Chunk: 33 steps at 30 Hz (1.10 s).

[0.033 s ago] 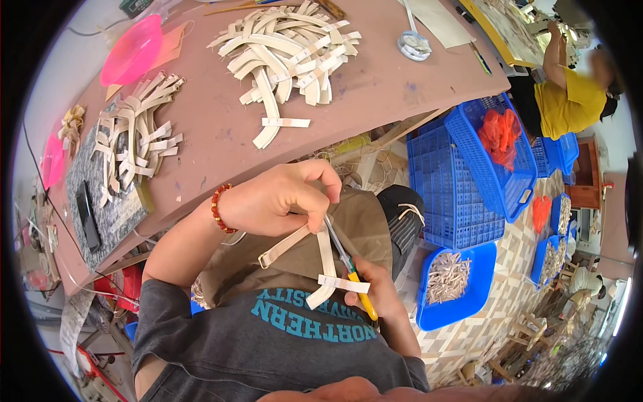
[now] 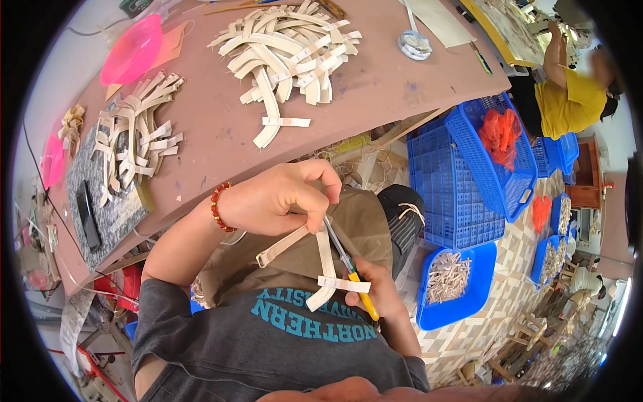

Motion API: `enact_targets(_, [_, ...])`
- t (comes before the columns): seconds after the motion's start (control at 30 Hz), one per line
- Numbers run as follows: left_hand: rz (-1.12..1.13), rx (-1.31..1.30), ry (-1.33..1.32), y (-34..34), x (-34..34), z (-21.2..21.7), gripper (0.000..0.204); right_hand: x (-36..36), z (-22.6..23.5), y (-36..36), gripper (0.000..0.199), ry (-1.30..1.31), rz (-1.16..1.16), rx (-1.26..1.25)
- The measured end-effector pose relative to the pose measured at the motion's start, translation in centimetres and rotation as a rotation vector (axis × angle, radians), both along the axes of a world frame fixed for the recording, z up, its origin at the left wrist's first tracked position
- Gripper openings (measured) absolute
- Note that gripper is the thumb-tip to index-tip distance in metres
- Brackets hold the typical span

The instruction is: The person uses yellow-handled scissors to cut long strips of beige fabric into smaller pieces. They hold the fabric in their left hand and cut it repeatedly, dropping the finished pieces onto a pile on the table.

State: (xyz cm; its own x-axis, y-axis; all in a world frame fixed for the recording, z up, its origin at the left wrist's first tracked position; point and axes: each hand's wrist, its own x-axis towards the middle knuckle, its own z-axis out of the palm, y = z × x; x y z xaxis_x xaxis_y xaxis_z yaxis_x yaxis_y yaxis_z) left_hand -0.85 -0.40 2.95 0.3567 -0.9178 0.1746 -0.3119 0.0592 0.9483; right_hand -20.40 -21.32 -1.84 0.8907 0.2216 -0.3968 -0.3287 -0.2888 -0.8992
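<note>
Head view | left hand (image 2: 289,197): fingertips pinched narrow on cream strap (image 2: 325,258) | right hand (image 2: 376,285): fingers wrapped round yellow-handled tool (image 2: 351,269) | strap: hanging above brown lap cloth (image 2: 365,224) | risk: tool tip close to left fingertips; slipping could jab them or snag the strap

Covered fingers, clipped edges and specks we are failing to name.
We are losing the top of the cream fabric strap (image 2: 326,258) behind the fingers of the left hand (image 2: 284,197), and we are not making out whether the tip of the yellow-handled tool (image 2: 367,307) is touching it there. The white tab (image 2: 340,283) is covering part of the handle, and most fingers of the right hand (image 2: 378,285) are hiding from us. The top edge is cutting off the white sheet (image 2: 439,23) and the thin stick (image 2: 410,17). We are seeing the co-worker's (image 2: 575,104) face only as a blur, and are finding the pale pieces (image 2: 449,275) too small to identify.
</note>
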Motion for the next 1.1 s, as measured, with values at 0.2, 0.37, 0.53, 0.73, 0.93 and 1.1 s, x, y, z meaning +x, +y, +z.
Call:
enact_targets(0.2, [0.019,0.006,-0.087,0.0,0.4,-0.2,0.021,-0.1,-0.5,0.0,0.058,0.013,-0.013,0.076])
enact_targets(0.37, [0.332,-0.088,0.747,-0.9,-1.3,-1.8,0.038,-0.3,-1.2,0.7,0.063,0.038,-0.181,0.232])
enact_targets(0.53, [0.452,-0.168,0.903,-1.7,-2.7,-2.6,0.037,-0.8,-2.6,0.9,0.06,0.132,-0.239,0.376])
enact_targets(0.73, [0.393,-0.095,0.876,-1.5,-2.6,-2.0,0.037,0.2,-0.4,1.4,0.082,0.178,-0.186,0.467])
enact_targets(0.93, [0.343,-0.031,0.834,-1.5,-2.5,-1.8,0.038,0.2,-0.2,1.8,0.085,0.182,-0.201,0.497])
enact_targets(1.1, [0.284,0.007,0.836,-1.1,-1.9,-1.5,0.038,-0.2,-0.5,1.3,0.084,0.23,-0.198,0.503])
